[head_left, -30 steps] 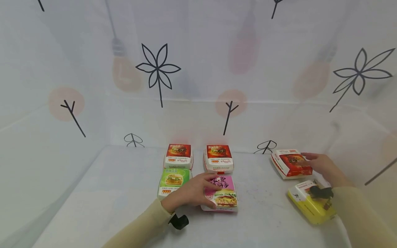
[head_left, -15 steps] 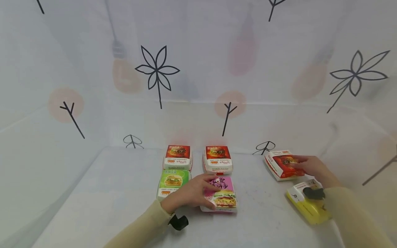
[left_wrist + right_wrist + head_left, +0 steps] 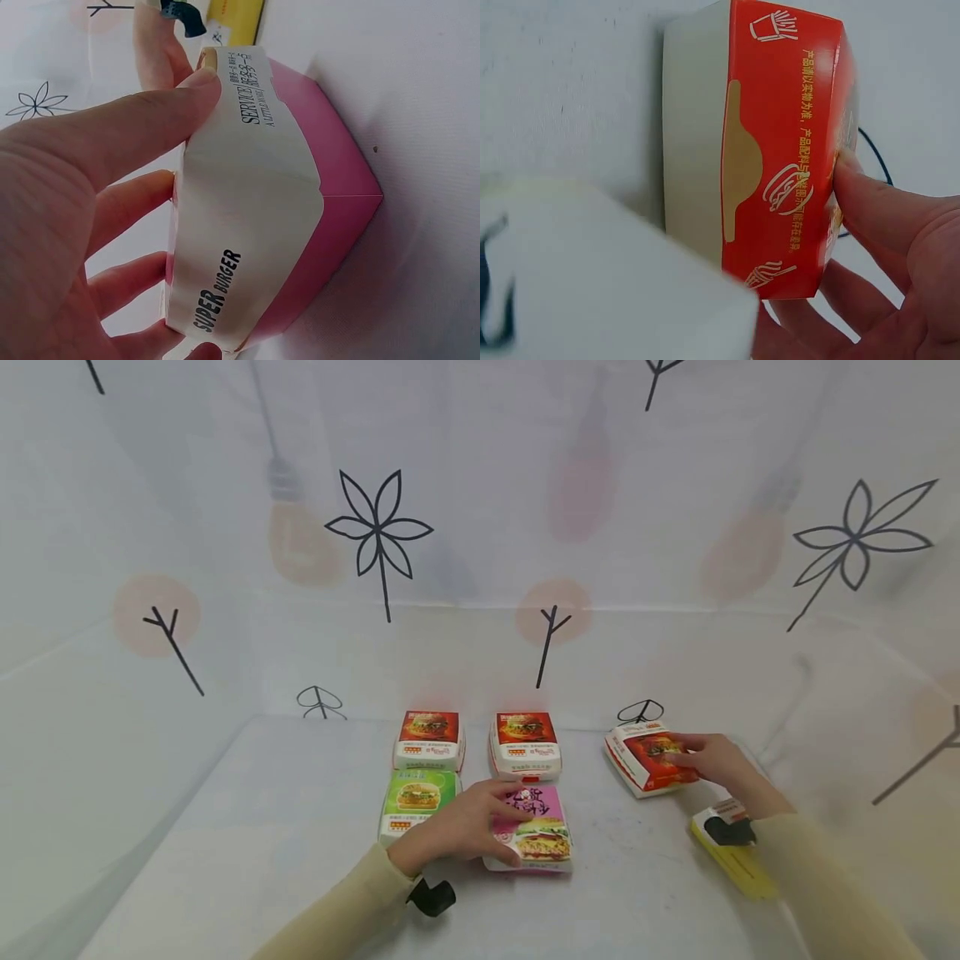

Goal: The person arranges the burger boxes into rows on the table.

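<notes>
Patterned white cloth (image 3: 472, 527) hangs behind a white table (image 3: 262, 835) where, at left, a green box (image 3: 418, 795) sits unmoved before a red-topped box (image 3: 429, 739). The left hand (image 3: 467, 827) stays spread on the pink box (image 3: 542, 837), a second red-topped box (image 3: 527, 743) behind it; the right hand (image 3: 720, 767) grips a third red-topped box (image 3: 645, 760), which has shifted left, away from the yellow box (image 3: 737, 864).
</notes>
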